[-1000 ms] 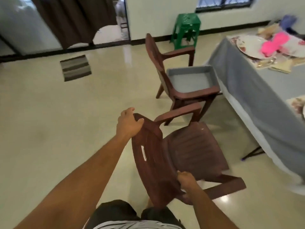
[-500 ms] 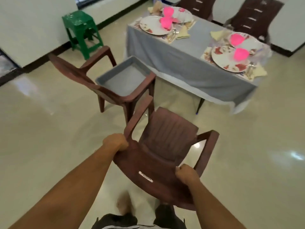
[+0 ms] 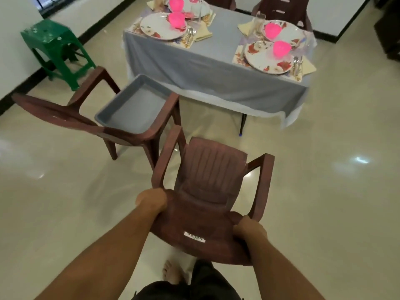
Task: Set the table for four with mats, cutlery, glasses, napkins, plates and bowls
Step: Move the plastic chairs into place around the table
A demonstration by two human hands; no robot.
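I hold a brown plastic armchair (image 3: 207,180) by the top of its backrest, its seat facing the table. My left hand (image 3: 151,200) grips the backrest's left corner and my right hand (image 3: 249,231) grips its right corner. Ahead stands the table under a grey cloth (image 3: 205,68). On it lie floral plates (image 3: 161,29) with pink bowls (image 3: 177,20), glasses (image 3: 258,23), cutlery (image 3: 296,63) and cream napkins (image 3: 203,32) on patterned mats (image 3: 238,57).
A second brown armchair (image 3: 91,124) stands to the left with a grey tray (image 3: 134,105) on its seat. A green stool (image 3: 54,46) is by the wall. Two more brown chairs (image 3: 281,9) sit behind the table. Glossy floor lies to the right.
I have turned right with the chair, so the table came into full view ahead. The chair has swung round to face the table and come closer to it.
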